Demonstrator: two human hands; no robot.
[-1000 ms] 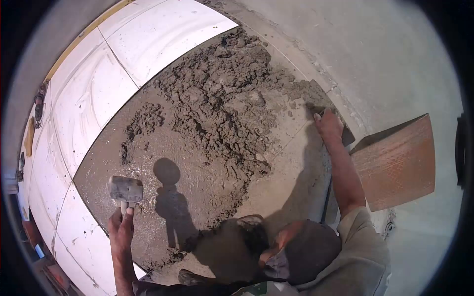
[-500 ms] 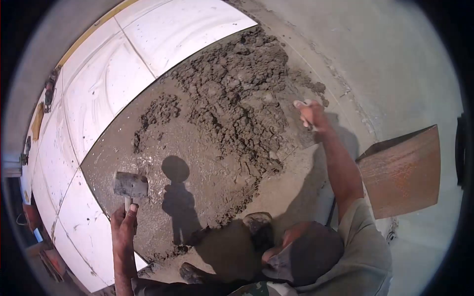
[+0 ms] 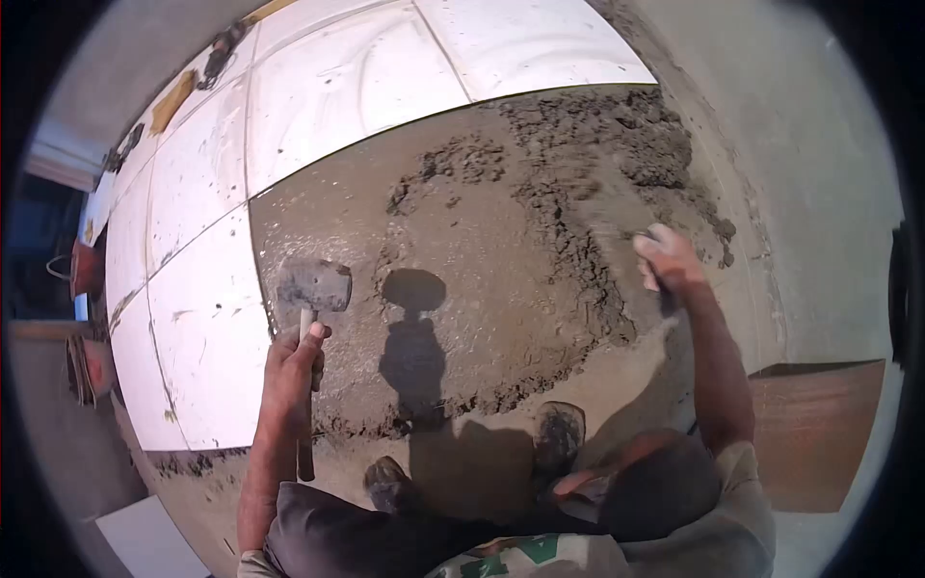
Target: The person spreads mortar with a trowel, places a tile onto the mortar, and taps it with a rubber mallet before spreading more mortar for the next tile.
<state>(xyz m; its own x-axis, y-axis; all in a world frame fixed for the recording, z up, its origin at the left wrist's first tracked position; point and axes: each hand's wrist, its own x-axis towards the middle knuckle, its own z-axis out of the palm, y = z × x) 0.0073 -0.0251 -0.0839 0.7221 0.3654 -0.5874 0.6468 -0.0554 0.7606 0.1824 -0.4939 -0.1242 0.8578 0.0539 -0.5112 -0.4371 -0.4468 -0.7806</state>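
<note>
My left hand [image 3: 294, 366] is closed round the handle of a mallet with a dark, mortar-smeared head [image 3: 316, 285], held above the wet bed near the tile edge. In my right hand [image 3: 670, 255] is a trowel [image 3: 612, 226], its fingers wrapped round the grip; motion blurs the blade against the mortar. Grey mortar [image 3: 472, 260] spreads between the hands, smooth and wet towards the left. Crumbly clods [image 3: 636, 140] are heaped at the far right, and a ragged ridge runs down beside the trowel. White floor tiles [image 3: 337, 87] border the mortar at the back and left.
My boots [image 3: 559, 438] stand at the mortar's near edge. To the right are a grey wall [image 3: 819, 164] and a brown box-like piece [image 3: 819, 433]. Dark tools [image 3: 222, 53] and a yellowish piece [image 3: 173, 101] lie on the far tiles. Another white panel [image 3: 149, 539] lies lower left.
The view has swung leftward. The trowel has swept through the clods, leaving a smoother stretch and fewer lumps in the middle. My left hand still grips the mallet.
</note>
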